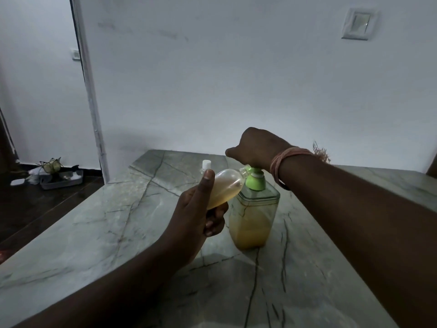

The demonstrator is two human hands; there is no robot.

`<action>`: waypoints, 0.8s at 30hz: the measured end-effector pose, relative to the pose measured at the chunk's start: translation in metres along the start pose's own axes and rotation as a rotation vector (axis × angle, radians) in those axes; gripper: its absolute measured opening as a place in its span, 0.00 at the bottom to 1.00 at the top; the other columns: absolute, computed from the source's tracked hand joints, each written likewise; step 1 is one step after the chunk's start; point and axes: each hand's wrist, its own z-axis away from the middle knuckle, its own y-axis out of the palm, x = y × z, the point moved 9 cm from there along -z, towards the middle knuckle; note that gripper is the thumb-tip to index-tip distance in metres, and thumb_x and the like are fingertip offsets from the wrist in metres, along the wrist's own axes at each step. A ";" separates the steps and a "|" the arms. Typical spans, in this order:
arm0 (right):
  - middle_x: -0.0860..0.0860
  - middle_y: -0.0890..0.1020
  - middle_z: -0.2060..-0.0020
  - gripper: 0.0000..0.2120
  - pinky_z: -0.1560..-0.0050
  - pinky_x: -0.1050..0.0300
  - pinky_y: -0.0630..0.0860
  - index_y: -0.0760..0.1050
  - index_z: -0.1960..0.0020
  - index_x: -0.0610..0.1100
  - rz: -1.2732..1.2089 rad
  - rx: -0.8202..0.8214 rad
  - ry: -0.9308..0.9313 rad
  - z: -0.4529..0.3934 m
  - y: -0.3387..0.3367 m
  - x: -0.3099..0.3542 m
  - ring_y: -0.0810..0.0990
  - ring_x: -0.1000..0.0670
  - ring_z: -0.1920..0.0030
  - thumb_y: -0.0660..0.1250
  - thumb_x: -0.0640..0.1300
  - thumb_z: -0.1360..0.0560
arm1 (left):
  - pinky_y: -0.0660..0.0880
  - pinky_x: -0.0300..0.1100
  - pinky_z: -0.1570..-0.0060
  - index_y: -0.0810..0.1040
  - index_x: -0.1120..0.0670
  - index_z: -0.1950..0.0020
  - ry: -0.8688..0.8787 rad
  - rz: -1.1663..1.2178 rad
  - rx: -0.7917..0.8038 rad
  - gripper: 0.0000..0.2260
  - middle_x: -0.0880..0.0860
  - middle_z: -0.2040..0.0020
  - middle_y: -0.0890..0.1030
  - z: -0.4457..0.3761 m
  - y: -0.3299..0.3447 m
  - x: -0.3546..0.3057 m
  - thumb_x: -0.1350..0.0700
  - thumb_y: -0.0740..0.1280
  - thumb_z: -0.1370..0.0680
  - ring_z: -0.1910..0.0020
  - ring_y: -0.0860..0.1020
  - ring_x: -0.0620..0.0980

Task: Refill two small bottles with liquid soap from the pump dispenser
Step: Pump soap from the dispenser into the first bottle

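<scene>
A clear square pump dispenser (254,216) with a green collar stands on the marble table (118,233), about half full of yellow soap. My right hand (255,147) rests as a fist on top of its pump head, which it hides. My left hand (201,214) grips a small clear bottle (227,185), tilted with its open neck up against the pump's spout; yellow soap lies along its lower side. A second small bottle (205,167) with a white cap stands behind, partly hidden by my left thumb.
The table's left edge drops to a dark floor, where a grey tray (61,181) with odds and ends sits by a door frame (91,95). A white wall rises behind the table, with a switch plate (358,24) at upper right.
</scene>
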 end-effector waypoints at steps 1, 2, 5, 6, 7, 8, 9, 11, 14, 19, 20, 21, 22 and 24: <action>0.49 0.77 0.71 0.15 0.69 0.57 0.67 0.72 0.67 0.45 0.013 -0.006 -0.014 -0.001 -0.002 0.002 0.77 0.48 0.68 0.67 0.53 0.28 | 0.65 0.37 0.75 0.84 0.50 0.43 -0.003 0.004 0.006 0.21 0.53 0.68 0.73 0.000 0.000 0.001 0.35 0.65 0.21 0.76 0.65 0.43; 0.49 0.78 0.71 0.15 0.69 0.57 0.67 0.72 0.68 0.45 0.015 -0.025 -0.024 -0.002 -0.004 0.003 0.77 0.48 0.68 0.67 0.54 0.28 | 0.66 0.37 0.76 0.84 0.50 0.43 -0.006 0.008 0.010 0.21 0.52 0.67 0.73 -0.001 0.000 0.001 0.35 0.65 0.21 0.76 0.66 0.43; 0.49 0.77 0.73 0.17 0.70 0.58 0.65 0.71 0.69 0.44 -0.057 -0.096 -0.005 -0.003 -0.006 -0.003 0.76 0.48 0.70 0.67 0.55 0.29 | 0.66 0.37 0.76 0.85 0.47 0.44 -0.007 -0.002 0.015 0.19 0.52 0.67 0.74 -0.002 -0.001 0.001 0.35 0.65 0.21 0.76 0.66 0.43; 0.49 0.76 0.74 0.18 0.71 0.58 0.64 0.71 0.69 0.44 -0.080 -0.096 0.012 -0.002 -0.003 -0.005 0.75 0.49 0.71 0.68 0.56 0.29 | 0.65 0.37 0.76 0.85 0.46 0.45 -0.003 -0.005 0.014 0.18 0.52 0.68 0.73 -0.002 -0.001 0.000 0.35 0.64 0.21 0.76 0.66 0.43; 0.50 0.75 0.74 0.18 0.71 0.58 0.63 0.71 0.69 0.44 -0.094 -0.084 0.027 -0.001 -0.001 -0.007 0.75 0.49 0.72 0.69 0.56 0.29 | 0.65 0.37 0.76 0.85 0.46 0.45 0.001 -0.004 0.010 0.18 0.52 0.68 0.73 -0.001 -0.001 -0.001 0.36 0.64 0.21 0.76 0.65 0.43; 0.50 0.75 0.74 0.19 0.71 0.58 0.63 0.71 0.69 0.44 -0.097 -0.071 0.035 0.000 0.001 -0.009 0.74 0.50 0.72 0.69 0.56 0.29 | 0.65 0.37 0.76 0.85 0.47 0.45 0.004 -0.002 0.005 0.18 0.52 0.68 0.73 -0.001 -0.001 -0.001 0.36 0.64 0.21 0.76 0.65 0.43; 0.49 0.75 0.74 0.19 0.71 0.58 0.63 0.71 0.69 0.44 -0.092 -0.061 0.037 0.000 0.001 -0.009 0.75 0.49 0.71 0.69 0.56 0.29 | 0.65 0.37 0.76 0.85 0.48 0.45 0.003 0.000 0.002 0.19 0.53 0.68 0.73 -0.001 0.000 -0.001 0.36 0.64 0.20 0.77 0.65 0.43; 0.49 0.76 0.73 0.18 0.71 0.58 0.65 0.72 0.69 0.45 -0.077 -0.040 0.028 0.001 0.001 -0.008 0.76 0.49 0.70 0.69 0.56 0.28 | 0.64 0.37 0.76 0.84 0.51 0.44 0.004 -0.007 -0.008 0.21 0.53 0.68 0.72 0.000 0.000 -0.002 0.36 0.65 0.21 0.77 0.65 0.44; 0.49 0.77 0.71 0.17 0.68 0.57 0.68 0.72 0.67 0.45 -0.037 0.012 0.000 -0.002 -0.001 -0.004 0.77 0.49 0.68 0.68 0.56 0.27 | 0.64 0.37 0.76 0.84 0.51 0.43 0.016 -0.020 0.000 0.21 0.53 0.68 0.71 0.001 0.003 -0.003 0.35 0.64 0.21 0.76 0.64 0.44; 0.49 0.75 0.74 0.19 0.70 0.58 0.65 0.69 0.70 0.44 -0.075 -0.078 0.009 -0.004 -0.001 -0.007 0.75 0.47 0.70 0.67 0.56 0.28 | 0.64 0.37 0.76 0.83 0.51 0.42 0.000 -0.020 -0.004 0.20 0.53 0.68 0.72 -0.001 -0.001 0.001 0.36 0.64 0.20 0.77 0.64 0.44; 0.49 0.74 0.75 0.20 0.71 0.58 0.64 0.69 0.71 0.44 -0.096 -0.080 0.021 -0.003 0.001 -0.009 0.74 0.48 0.72 0.68 0.56 0.29 | 0.65 0.37 0.76 0.83 0.50 0.43 0.000 -0.020 -0.008 0.20 0.52 0.69 0.72 -0.001 -0.001 0.001 0.37 0.64 0.20 0.77 0.65 0.44; 0.49 0.74 0.75 0.19 0.71 0.58 0.64 0.69 0.70 0.44 -0.104 -0.068 0.027 -0.002 0.003 -0.010 0.74 0.49 0.72 0.68 0.56 0.29 | 0.65 0.37 0.76 0.84 0.50 0.43 -0.001 -0.018 -0.012 0.19 0.52 0.69 0.72 -0.001 -0.002 0.001 0.37 0.64 0.20 0.77 0.65 0.44; 0.49 0.74 0.75 0.19 0.71 0.58 0.64 0.70 0.70 0.44 -0.103 -0.055 0.031 -0.001 0.003 -0.010 0.74 0.49 0.72 0.69 0.56 0.29 | 0.64 0.37 0.76 0.84 0.49 0.44 0.000 -0.018 -0.011 0.18 0.52 0.69 0.73 -0.001 -0.001 0.001 0.37 0.64 0.20 0.77 0.65 0.44; 0.50 0.75 0.74 0.18 0.71 0.58 0.65 0.71 0.69 0.44 -0.086 -0.038 0.034 0.001 0.002 -0.009 0.75 0.49 0.71 0.69 0.56 0.28 | 0.64 0.37 0.76 0.84 0.50 0.44 0.002 -0.026 -0.013 0.18 0.53 0.69 0.72 -0.001 -0.001 0.000 0.38 0.63 0.19 0.76 0.64 0.44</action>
